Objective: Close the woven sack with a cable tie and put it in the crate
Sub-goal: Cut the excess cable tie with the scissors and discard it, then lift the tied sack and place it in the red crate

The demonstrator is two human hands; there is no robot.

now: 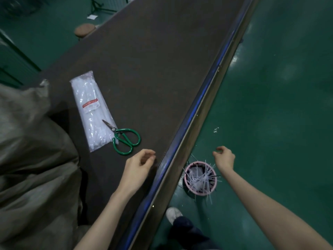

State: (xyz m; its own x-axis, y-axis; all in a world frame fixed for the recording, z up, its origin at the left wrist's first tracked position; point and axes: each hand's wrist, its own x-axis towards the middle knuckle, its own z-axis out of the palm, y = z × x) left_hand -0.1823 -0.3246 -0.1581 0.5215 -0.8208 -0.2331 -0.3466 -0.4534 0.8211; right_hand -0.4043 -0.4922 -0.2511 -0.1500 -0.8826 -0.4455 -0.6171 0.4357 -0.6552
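Observation:
A grey-brown woven sack (34, 159) fills the left side and lies on the dark table (153, 60). A clear packet of white cable ties (91, 112) lies on the table to the right of the sack. My left hand (139, 165) hovers over the table near its front edge, below the packet, fingers loosely curled and holding nothing. My right hand (224, 156) hangs past the table edge above the floor, just over a pink bucket, fingers curled and apart, nothing in them. No crate is in view.
Green-handled scissors (124, 139) lie against the packet's lower end. A pink bucket (200, 178) of cut tie ends stands on the green floor (270, 105) beside the table's metal edge (198, 109). My shoe (173, 214) is below it. A brown stool (84, 29) stands beyond the table.

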